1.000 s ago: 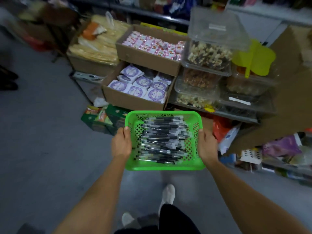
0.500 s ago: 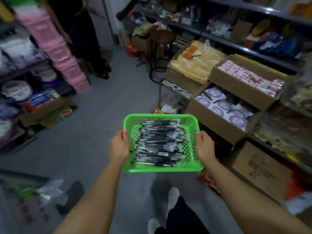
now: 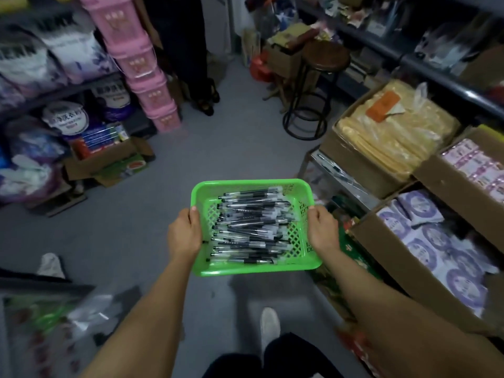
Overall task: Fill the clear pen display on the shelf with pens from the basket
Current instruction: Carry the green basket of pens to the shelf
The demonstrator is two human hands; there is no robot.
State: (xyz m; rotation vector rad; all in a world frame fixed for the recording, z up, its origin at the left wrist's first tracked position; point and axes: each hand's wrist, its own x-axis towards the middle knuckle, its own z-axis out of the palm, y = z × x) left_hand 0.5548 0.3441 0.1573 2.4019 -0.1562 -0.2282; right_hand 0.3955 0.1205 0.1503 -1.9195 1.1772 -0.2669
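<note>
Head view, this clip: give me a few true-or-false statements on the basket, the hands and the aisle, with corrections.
1. Both hands, left hand and right hand, hold the green basket by its sides. True.
2. The basket is empty. False: it is full of pens.
3. A round stool stands ahead in the aisle. True.
4. The stacked buckets are blue. False: pink.
5. The clear pen display is in view. False: none can be made out.
</note>
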